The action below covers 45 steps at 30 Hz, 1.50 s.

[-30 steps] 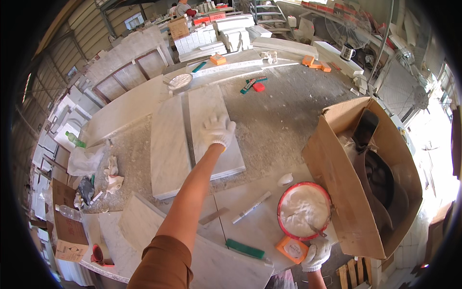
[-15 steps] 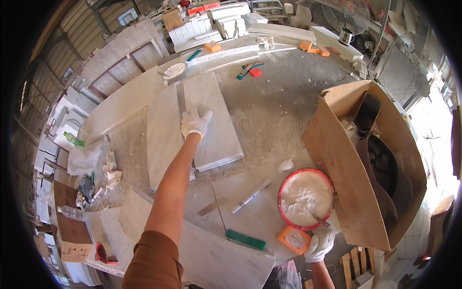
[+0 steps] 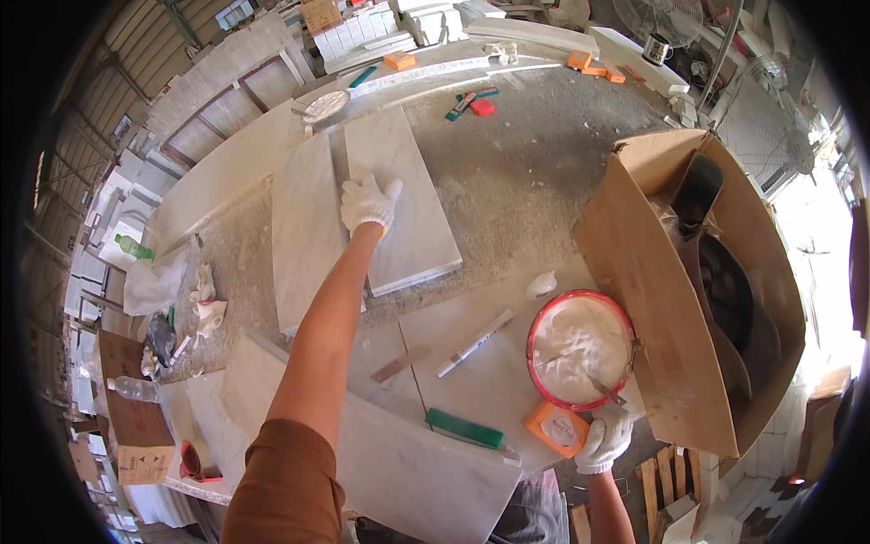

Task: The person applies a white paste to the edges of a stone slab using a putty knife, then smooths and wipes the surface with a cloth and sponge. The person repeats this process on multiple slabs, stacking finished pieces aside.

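Note:
My left hand [image 3: 370,204], in a white knitted glove, lies with fingers spread on a pale veined marble slab [image 3: 412,231]. A second marble slab [image 3: 306,227] lies beside it, with a narrow gap between. At the lower right, my gloved right hand [image 3: 605,441] is closed on the edge of an orange box [image 3: 556,428] with a pale round label. Just above it stands a red-rimmed bowl [image 3: 580,340] of white paste, with a metal tool [image 3: 607,390] stuck in it. A white marker [image 3: 476,343], a flat metal strip [image 3: 401,364] and a green strip [image 3: 464,428] lie between my arms.
A tall open cardboard box [image 3: 648,308] holding dark curved parts stands at the right. At the far side lie a red round piece [image 3: 481,108], orange boxes [image 3: 594,65] and a shallow dish [image 3: 326,106]. Rags [image 3: 208,308] and a clear bottle [image 3: 132,389] are at the left.
The whole view has shifted slightly, so the table things sit higher in the picture. Both hands keep their places on the slab and the orange box.

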Each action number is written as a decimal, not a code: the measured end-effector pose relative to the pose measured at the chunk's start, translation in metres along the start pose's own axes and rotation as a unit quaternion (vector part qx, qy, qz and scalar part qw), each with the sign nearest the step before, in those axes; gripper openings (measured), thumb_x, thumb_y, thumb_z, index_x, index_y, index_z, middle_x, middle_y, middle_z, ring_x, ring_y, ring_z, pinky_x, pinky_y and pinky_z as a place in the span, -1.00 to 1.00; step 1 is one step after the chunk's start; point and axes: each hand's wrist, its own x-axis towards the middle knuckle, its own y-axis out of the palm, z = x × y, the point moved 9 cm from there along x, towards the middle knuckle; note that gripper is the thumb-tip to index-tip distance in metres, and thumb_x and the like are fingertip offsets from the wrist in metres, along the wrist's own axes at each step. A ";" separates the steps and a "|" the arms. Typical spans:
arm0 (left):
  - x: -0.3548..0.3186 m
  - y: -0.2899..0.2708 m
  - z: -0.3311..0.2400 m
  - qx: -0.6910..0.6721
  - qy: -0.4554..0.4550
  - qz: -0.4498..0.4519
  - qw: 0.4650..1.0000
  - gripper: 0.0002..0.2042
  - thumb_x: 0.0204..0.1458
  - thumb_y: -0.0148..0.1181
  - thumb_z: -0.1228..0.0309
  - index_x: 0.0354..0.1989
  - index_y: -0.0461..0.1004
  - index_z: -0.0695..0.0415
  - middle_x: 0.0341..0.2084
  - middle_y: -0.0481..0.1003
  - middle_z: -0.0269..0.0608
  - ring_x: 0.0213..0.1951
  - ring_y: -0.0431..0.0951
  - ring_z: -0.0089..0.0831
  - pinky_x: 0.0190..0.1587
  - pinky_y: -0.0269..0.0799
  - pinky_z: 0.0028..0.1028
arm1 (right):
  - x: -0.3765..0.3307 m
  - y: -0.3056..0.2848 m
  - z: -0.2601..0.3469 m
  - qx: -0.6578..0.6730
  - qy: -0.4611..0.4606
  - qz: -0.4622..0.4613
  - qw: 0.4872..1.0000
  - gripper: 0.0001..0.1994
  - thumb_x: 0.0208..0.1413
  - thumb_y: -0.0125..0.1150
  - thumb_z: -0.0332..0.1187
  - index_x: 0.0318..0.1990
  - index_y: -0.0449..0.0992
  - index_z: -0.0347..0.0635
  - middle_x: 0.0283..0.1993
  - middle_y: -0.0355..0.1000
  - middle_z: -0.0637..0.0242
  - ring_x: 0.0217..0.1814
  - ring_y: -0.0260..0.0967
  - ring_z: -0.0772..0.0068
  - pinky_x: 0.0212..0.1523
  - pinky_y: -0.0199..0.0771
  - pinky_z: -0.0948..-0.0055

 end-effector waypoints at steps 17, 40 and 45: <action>-0.230 -0.128 0.011 -0.121 0.328 0.063 0.935 -0.48 0.32 0.07 0.06 0.38 0.32 0.01 0.37 0.28 0.03 0.39 0.24 0.02 0.40 0.16 -0.15 | 0.000 0.000 -0.004 0.056 -0.023 -0.059 0.996 -0.78 0.31 0.03 -0.31 -0.20 0.58 -0.23 -0.18 0.54 0.12 -0.18 0.50 0.03 -0.11 0.51 0.15; -0.513 -0.187 -0.054 -0.223 0.497 0.089 0.834 -0.15 0.07 0.12 -0.31 0.43 0.27 0.02 0.43 0.23 -0.16 0.49 0.13 -0.14 0.50 0.04 -0.10 | -0.002 -0.005 0.002 0.086 -0.042 -0.011 0.995 -0.78 0.35 0.02 -0.35 -0.10 0.56 -0.28 -0.12 0.52 0.07 -0.11 0.49 0.03 -0.04 0.49 0.14; -0.367 -0.158 0.096 -0.266 0.193 0.254 0.910 -0.28 0.30 0.05 -0.07 0.50 0.11 0.10 0.38 0.26 0.11 0.33 0.34 -0.03 0.36 0.24 -0.19 | 0.000 -0.013 0.001 0.122 -0.019 0.015 0.992 -0.79 0.35 0.00 -0.39 -0.08 0.56 -0.25 -0.15 0.52 0.08 -0.15 0.48 0.04 -0.05 0.48 0.19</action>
